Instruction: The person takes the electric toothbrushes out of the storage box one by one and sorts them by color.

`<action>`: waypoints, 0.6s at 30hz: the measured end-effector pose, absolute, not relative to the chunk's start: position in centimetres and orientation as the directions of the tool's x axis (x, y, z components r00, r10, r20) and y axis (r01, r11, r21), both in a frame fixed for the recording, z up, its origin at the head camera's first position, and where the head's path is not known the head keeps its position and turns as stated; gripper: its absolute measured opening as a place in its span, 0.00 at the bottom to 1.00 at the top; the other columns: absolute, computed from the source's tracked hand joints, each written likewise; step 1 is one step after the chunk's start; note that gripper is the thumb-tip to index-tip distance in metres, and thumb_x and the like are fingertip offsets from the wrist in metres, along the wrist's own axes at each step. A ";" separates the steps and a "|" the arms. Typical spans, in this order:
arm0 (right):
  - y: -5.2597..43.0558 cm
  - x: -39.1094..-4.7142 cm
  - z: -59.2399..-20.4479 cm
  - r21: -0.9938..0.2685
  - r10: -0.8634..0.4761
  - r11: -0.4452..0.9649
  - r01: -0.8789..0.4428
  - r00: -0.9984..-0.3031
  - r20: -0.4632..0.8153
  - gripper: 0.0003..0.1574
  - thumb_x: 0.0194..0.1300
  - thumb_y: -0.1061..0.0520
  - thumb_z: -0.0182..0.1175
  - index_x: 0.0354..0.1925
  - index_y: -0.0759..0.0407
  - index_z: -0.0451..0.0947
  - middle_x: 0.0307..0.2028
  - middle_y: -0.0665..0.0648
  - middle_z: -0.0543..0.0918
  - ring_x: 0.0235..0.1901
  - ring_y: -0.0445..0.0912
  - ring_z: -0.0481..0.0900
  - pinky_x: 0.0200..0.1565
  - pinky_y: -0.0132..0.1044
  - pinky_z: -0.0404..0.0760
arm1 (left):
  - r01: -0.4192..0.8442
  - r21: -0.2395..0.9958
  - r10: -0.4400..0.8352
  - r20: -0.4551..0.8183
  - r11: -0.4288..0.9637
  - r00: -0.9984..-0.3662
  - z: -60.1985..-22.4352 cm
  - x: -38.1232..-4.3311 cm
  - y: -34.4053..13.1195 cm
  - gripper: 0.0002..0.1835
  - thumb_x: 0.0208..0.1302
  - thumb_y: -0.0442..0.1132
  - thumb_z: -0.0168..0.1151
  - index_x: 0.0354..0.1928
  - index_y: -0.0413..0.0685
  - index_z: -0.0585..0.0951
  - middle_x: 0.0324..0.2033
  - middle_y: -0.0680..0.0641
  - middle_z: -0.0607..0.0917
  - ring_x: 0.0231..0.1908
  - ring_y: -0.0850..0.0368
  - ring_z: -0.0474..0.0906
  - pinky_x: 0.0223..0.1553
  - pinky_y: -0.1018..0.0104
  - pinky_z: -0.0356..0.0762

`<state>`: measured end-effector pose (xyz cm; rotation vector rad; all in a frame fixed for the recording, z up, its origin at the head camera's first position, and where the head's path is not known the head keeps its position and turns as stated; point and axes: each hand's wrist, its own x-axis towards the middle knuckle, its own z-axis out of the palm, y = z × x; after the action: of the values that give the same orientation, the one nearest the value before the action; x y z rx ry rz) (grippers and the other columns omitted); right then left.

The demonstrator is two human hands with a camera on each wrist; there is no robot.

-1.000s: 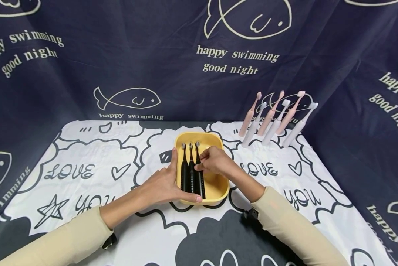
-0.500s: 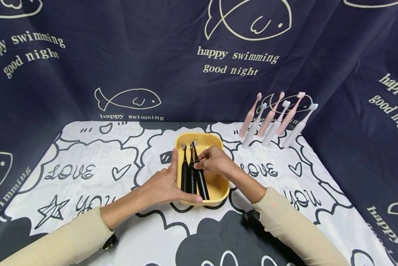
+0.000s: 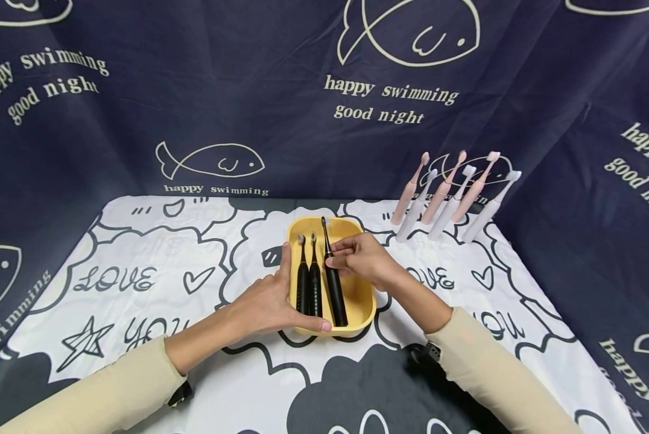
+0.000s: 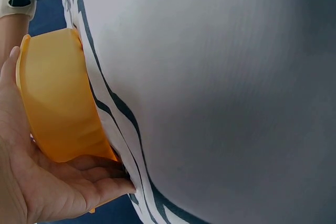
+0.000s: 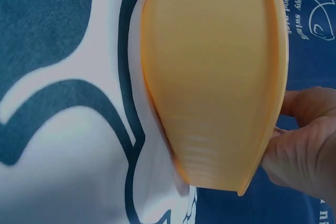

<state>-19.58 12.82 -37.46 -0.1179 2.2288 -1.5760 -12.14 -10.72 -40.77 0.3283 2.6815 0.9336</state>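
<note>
A yellow rectangular box [image 3: 360, 298] stands on the cloth in the head view. My left hand [image 3: 265, 303] rests against its near left corner, thumb along the front rim and fingers along the left wall. Inside, my right hand [image 3: 367, 260] pinches a black electric toothbrush [image 3: 335, 290] near its neck; the brush leans with its head raised towards the back rim. Two more black electric toothbrushes, one at the left [image 3: 303, 286] and one beside it [image 3: 315, 283], lie side by side in the box. Both wrist views show the box's outer wall [image 4: 63, 98], which hides the toothbrushes.
Several pink and white electric toothbrushes stand upright at the back right, among them a pink one [image 3: 407, 199] and a white one [image 3: 481, 220]. A patterned white and dark cloth [image 3: 140, 241] covers the table; a dark blue curtain [image 3: 281, 90] hangs behind.
My right hand has shifted slightly right with the third black toothbrush, which has parted from the other two and tilted up at its head end. My left hand has stayed on the box.
</note>
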 end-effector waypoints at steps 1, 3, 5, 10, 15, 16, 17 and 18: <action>13.0 -19.6 -37.5 -0.925 -0.301 0.342 0.163 -0.914 -0.273 0.26 0.76 0.69 0.69 0.68 0.78 0.80 0.57 0.72 0.92 0.45 0.43 0.93 0.50 0.38 0.93 | 0.120 0.634 0.303 -0.189 0.764 -0.934 -40.8 -12.2 -10.7 0.97 0.38 0.89 0.79 0.89 0.61 0.18 0.73 0.27 0.80 0.61 0.45 0.85 0.66 0.45 0.83; 13.4 -19.7 -37.5 -0.940 -0.310 0.295 0.173 -0.913 -0.266 0.27 0.77 0.70 0.68 0.70 0.79 0.78 0.58 0.74 0.91 0.46 0.44 0.94 0.51 0.39 0.93 | 0.120 0.634 0.303 -0.189 0.764 -0.934 -40.8 -12.2 -10.7 0.97 0.39 0.89 0.79 0.89 0.60 0.18 0.73 0.26 0.80 0.62 0.45 0.85 0.67 0.44 0.83; 13.8 -19.6 -37.4 -0.954 -0.312 0.242 0.180 -0.916 -0.252 0.28 0.78 0.72 0.66 0.71 0.79 0.75 0.59 0.75 0.91 0.47 0.44 0.95 0.53 0.40 0.93 | 0.118 0.636 0.303 -0.189 0.763 -0.934 -40.8 -12.2 -10.8 0.97 0.39 0.88 0.80 0.89 0.59 0.19 0.73 0.26 0.80 0.62 0.45 0.84 0.67 0.44 0.82; 14.4 -19.5 -37.4 -0.973 -0.293 0.131 0.189 -0.930 -0.220 0.26 0.79 0.74 0.64 0.70 0.79 0.73 0.57 0.73 0.92 0.46 0.42 0.95 0.54 0.38 0.93 | 0.119 0.633 0.301 -0.189 0.765 -0.935 -40.7 -12.2 -10.7 0.98 0.38 0.88 0.81 0.89 0.58 0.19 0.72 0.25 0.81 0.62 0.44 0.85 0.67 0.44 0.83; 14.9 -19.3 -37.5 -0.982 -0.292 0.050 0.180 -0.938 -0.186 0.26 0.78 0.74 0.64 0.70 0.77 0.73 0.48 0.58 0.96 0.45 0.41 0.96 0.52 0.36 0.93 | 0.126 0.636 0.306 -0.181 0.761 -0.934 -40.7 -12.1 -10.7 0.98 0.37 0.88 0.81 0.89 0.58 0.18 0.74 0.24 0.79 0.64 0.40 0.86 0.67 0.43 0.84; 15.0 -19.3 -37.4 -0.984 -0.292 0.036 0.176 -0.939 -0.179 0.26 0.78 0.75 0.64 0.70 0.77 0.73 0.48 0.56 0.96 0.45 0.41 0.96 0.52 0.36 0.92 | 0.126 0.639 0.307 -0.181 0.759 -0.934 -40.7 -12.1 -10.7 0.98 0.37 0.88 0.81 0.89 0.58 0.18 0.74 0.25 0.79 0.64 0.41 0.86 0.67 0.43 0.84; 15.0 -19.2 -37.4 -0.985 -0.295 0.025 0.171 -0.940 -0.171 0.26 0.78 0.75 0.63 0.71 0.77 0.73 0.48 0.55 0.96 0.46 0.41 0.96 0.53 0.36 0.92 | 0.125 0.641 0.308 -0.180 0.757 -0.934 -40.7 -12.0 -10.7 0.99 0.37 0.88 0.81 0.89 0.58 0.18 0.74 0.25 0.79 0.63 0.41 0.86 0.67 0.43 0.84; 15.1 -19.2 -37.3 -0.986 -0.296 0.015 0.168 -0.941 -0.165 0.27 0.79 0.75 0.63 0.71 0.78 0.73 0.49 0.56 0.96 0.46 0.41 0.96 0.54 0.35 0.92 | 0.124 0.643 0.308 -0.182 0.756 -0.934 -40.7 -12.0 -10.7 0.99 0.37 0.88 0.81 0.89 0.59 0.18 0.74 0.25 0.80 0.63 0.42 0.86 0.66 0.43 0.84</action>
<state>-19.16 15.10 -37.31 -0.1322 1.9734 -1.9944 -12.00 -10.70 -40.73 0.3370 2.6777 0.9520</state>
